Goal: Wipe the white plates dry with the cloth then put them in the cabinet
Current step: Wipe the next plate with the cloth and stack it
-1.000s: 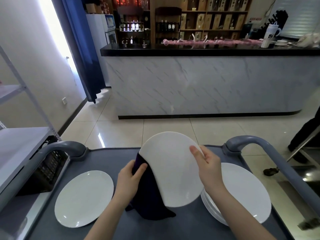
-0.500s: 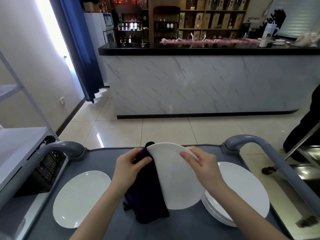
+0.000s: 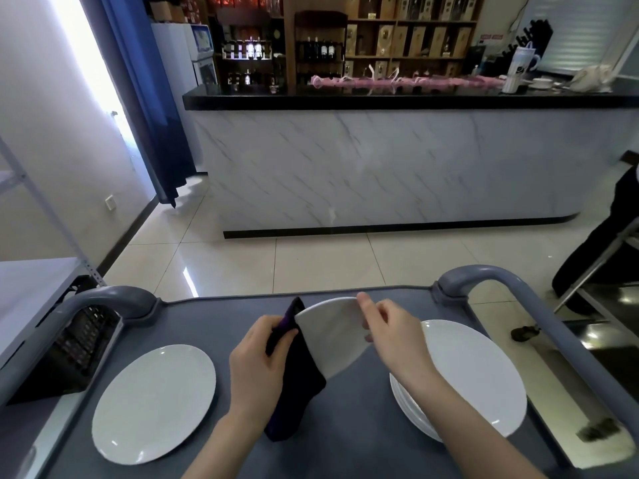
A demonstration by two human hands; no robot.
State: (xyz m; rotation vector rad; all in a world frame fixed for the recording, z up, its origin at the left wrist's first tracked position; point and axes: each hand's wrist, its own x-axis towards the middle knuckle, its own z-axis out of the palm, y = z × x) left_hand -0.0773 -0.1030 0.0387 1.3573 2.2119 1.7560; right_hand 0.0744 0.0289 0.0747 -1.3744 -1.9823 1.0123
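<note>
1. One white plate (image 3: 154, 402), round and glossy, is lying flat on the left of the grey cart (image 3: 359, 433).
2. The left hand (image 3: 257, 368) is gripping a dark purple cloth (image 3: 299, 388), pressing it against the tilted plate (image 3: 335, 337).
3. The right hand (image 3: 394, 337) is pinching that plate's far rim, holding it above the cart's middle.
4. A stack of white plates (image 3: 477, 375) is sitting on the right.

cart top (image 3: 345, 430) in the foreground; single plate (image 3: 154, 404) flat on its left part; stack of plates (image 3: 477, 378) on its right part; between them, tilted plate (image 3: 332, 337) held above the cart top; cloth (image 3: 297, 382) against its left edge, gripped by the left hand (image 3: 257, 368); right hand (image 3: 394, 337) holding its right edge; rack (image 3: 34, 288) left of the cart; counter (image 3: 380, 167) beyond the cart, across the floor; shelves (image 3: 408, 39) behind the counter
</note>
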